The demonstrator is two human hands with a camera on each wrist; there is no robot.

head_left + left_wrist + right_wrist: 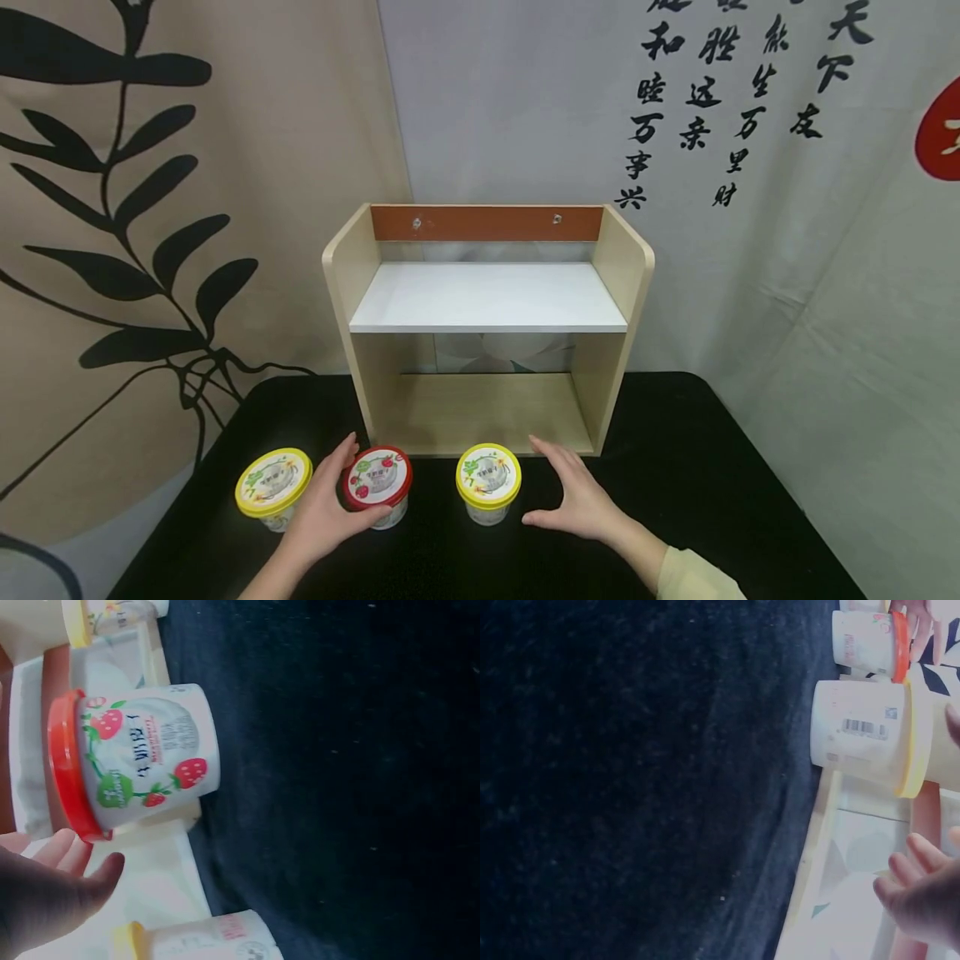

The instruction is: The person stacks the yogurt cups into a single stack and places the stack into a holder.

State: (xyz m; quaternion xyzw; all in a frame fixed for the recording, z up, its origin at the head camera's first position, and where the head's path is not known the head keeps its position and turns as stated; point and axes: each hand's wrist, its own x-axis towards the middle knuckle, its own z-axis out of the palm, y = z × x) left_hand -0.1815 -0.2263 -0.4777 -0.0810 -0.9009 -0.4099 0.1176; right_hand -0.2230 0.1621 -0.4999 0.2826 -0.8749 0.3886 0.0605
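A strawberry-printed cup with a red lid [380, 475] stands upright on the black table. My left hand [330, 508] is beside it, fingers along its left side and thumb across the front of the lid in the head view. In the left wrist view, the thumb and fingers [71, 851] are spread close to the red rim. To the right, a yellow-lidded cup [488, 482] stands upright. My right hand [577, 500] is just right of that cup, thumb and fingers spread apart, holding nothing. A second yellow-lidded cup [274, 483] stands left of my left hand, partly covered by it.
A small two-tier wooden shelf with a white upper board [487, 296] stands behind the cups. Its lower board [487, 408] reaches close to them. The black table [697, 500] extends to both sides. Behind hangs a printed curtain [510, 108].
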